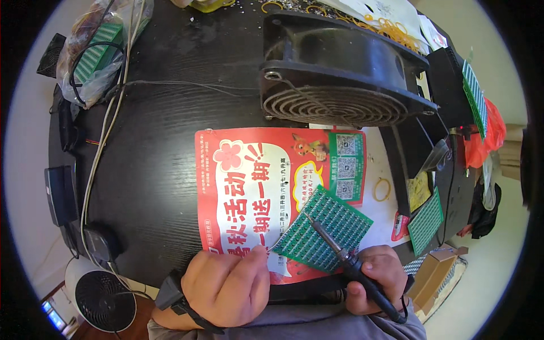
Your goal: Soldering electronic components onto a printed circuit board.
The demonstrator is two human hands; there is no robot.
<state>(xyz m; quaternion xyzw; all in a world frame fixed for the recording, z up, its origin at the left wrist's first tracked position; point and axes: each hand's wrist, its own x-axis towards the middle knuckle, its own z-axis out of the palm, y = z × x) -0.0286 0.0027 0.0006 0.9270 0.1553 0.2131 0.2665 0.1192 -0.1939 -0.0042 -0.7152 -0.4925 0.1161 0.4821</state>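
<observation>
My right hand is wrapped round the dark handle of a soldering iron. The iron's thin metal tip points up and left over a green circuit board panel covered with rows of small parts; whether it touches cannot be told. Left of the panel's lower left corner, my left hand is closed with its fingertips pinched together. A thin, pale sliver shows at those fingertips, too small to name. Beneath the panel lies a red and white printed sheet. A black band with a dark block circles my left wrist.
Beyond the sheet stands a large black fan with a ring grille. More green panels lean at the right, near an open cardboard box. Cables and a plastic bag lie left. Rubber bands lie behind the fan.
</observation>
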